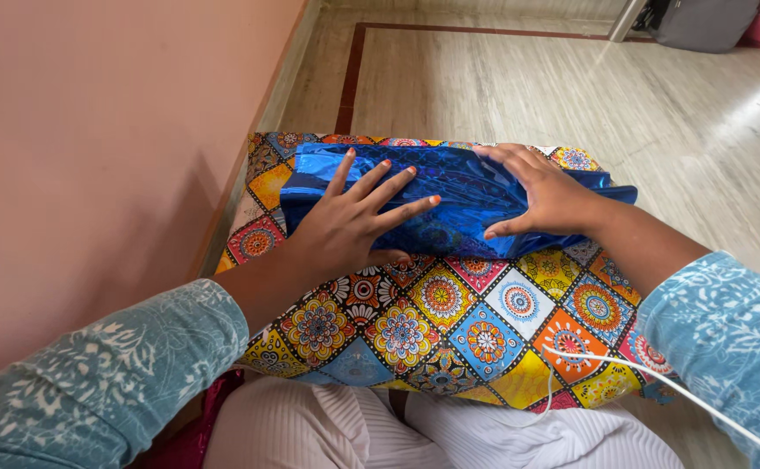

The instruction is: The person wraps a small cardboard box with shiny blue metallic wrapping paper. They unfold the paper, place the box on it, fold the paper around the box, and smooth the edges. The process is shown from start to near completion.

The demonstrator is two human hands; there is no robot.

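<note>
Two hands flat on shiny blue foil-wrapped parcel (449, 204), fingers spread wide, pressing so wrap stays down. Left hand (349, 227) on near-left part, right hand (543, 195) on right end. Parcel lies on colourful patterned cushion (449, 321) on lap.

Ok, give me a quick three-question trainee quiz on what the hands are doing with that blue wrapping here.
1. True or false: both hands press on the blue foil wrap.
2. What lies under the wrap? A) patterned cloth B) bare floor C) a metal tray
3. Which hand is nearer the pink wall?

Key
1. True: left hand and right hand lie flat on it.
2. A, the patterned cloth.
3. The left hand.
</note>
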